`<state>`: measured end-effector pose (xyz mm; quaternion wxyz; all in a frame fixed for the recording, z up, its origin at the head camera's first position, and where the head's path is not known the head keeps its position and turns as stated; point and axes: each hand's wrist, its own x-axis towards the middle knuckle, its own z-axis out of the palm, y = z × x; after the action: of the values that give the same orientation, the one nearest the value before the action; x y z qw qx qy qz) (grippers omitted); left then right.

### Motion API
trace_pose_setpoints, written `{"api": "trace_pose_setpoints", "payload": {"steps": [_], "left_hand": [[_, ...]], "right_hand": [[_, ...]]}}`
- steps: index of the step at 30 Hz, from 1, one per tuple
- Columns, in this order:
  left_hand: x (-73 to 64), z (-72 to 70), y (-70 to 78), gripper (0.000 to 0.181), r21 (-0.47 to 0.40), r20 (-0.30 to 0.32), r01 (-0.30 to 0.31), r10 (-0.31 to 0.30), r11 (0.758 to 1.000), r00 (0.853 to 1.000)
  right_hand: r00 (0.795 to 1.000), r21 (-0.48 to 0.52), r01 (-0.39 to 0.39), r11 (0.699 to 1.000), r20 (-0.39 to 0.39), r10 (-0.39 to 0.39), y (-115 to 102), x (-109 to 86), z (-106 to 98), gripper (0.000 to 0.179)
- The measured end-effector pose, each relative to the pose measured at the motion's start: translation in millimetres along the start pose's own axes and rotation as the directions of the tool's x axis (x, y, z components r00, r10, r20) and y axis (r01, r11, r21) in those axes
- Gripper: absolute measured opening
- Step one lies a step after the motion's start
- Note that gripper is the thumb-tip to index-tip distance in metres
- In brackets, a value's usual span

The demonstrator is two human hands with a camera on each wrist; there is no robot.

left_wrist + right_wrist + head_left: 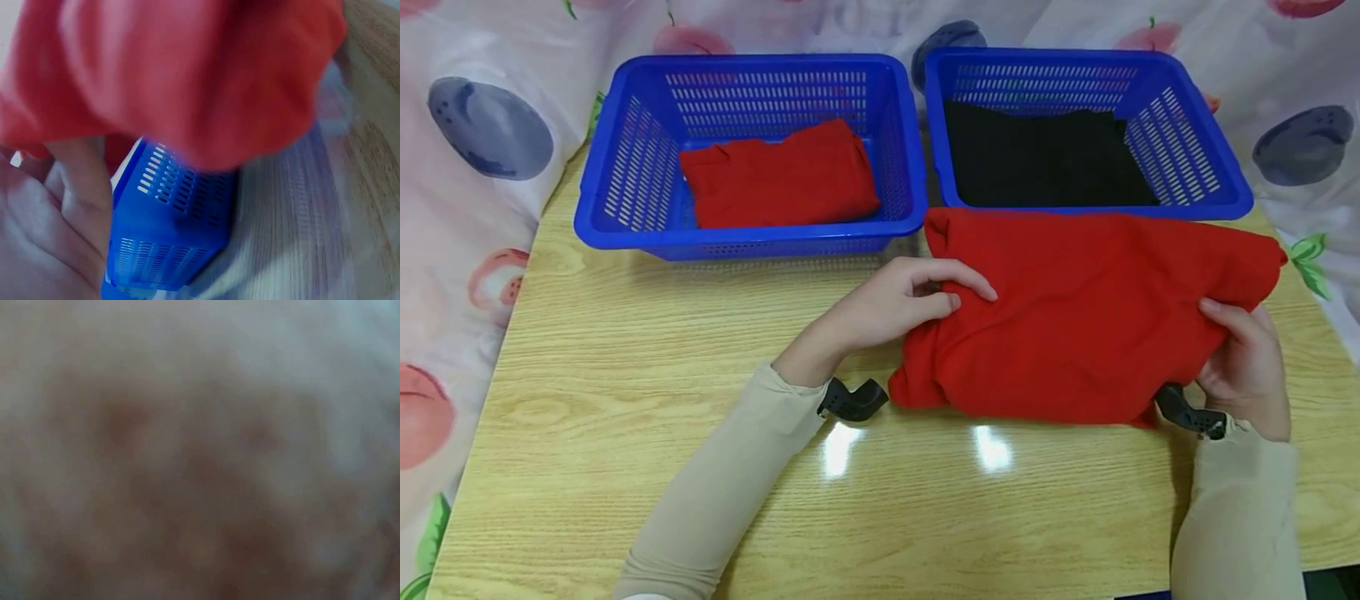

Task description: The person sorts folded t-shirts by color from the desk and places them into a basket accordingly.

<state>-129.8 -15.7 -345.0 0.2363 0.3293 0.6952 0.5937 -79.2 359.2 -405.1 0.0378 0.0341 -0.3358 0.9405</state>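
Observation:
A folded red garment [1075, 317] is held in front of the right-hand basket, covering part of its front edge; its exact kind cannot be told. My left hand [902, 300] grips the garment's left side, thumb and index finger on top and the other fingers hidden beneath. At the right end, my right hand [1247, 367] pinches it, thumb above and fingers mostly out of sight below. In the left wrist view the red fabric [187, 75] hangs over the left palm [50, 231]. The right wrist view is a blur.
A blue basket [752, 236] at the back left contains another folded red garment [782, 179]. Beside it, a second blue basket [1232, 179] contains folded black fabric [1045, 158]. Both are on a wooden table [625, 375], before a fruit-patterned sheet [482, 208].

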Motion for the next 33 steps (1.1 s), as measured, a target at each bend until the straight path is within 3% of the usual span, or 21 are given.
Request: {"api": "trace_pose_setpoints", "payload": {"steps": [3,8,13,18,22,26,28,33], "left_hand": [[-0.2,0.0,1.0,0.028,-0.013,-0.034,-0.035,0.034,0.999,0.999],[-0.9,-0.9,2.6,0.03,-0.037,-0.181,-0.044,0.037,0.998,0.983],[-1.9,-5.6,4.6,0.033,-0.062,-0.323,-0.036,0.014,0.997,0.946],[-2.4,-11.6,6.7,0.035,-0.144,-0.409,-0.03,-0.032,0.989,0.912],[-2.6,-16.3,5.9,0.035,-0.181,-0.494,-0.049,-0.048,0.982,0.868],[-2.8,-20.6,3.4,0.033,-0.197,-0.582,-0.069,-0.06,0.978,0.811],[-3.0,-22.4,2.2,0.033,-0.222,-0.607,-0.079,-0.075,0.972,0.791],[-2.7,-27.3,0.5,0.033,-0.273,-0.633,-0.122,-0.083,0.954,0.769]], "right_hand": [[1.0,0.006,0.024,1.0,-0.012,-0.024,3,0.8,3,0.032],[1.0,0.13,-0.021,0.991,-0.015,0.023,13,4.7,5,0.031],[0.998,0.286,-0.068,0.956,0.015,0.067,23,8.8,5,0.027],[0.997,0.454,-0.081,0.887,0.045,0.068,28,8.6,6,0.028],[0.997,0.543,-0.075,0.836,0.048,0.058,34,7.1,12,0.025],[0.99,0.487,-0.101,0.868,0.138,0.038,47,5.6,17,0.021],[0.975,0.411,-0.133,0.902,0.217,0.045,53,5.3,18,0.023],[0.926,0.197,-0.217,0.956,0.351,0.138,63,4.2,19,0.033]]}}
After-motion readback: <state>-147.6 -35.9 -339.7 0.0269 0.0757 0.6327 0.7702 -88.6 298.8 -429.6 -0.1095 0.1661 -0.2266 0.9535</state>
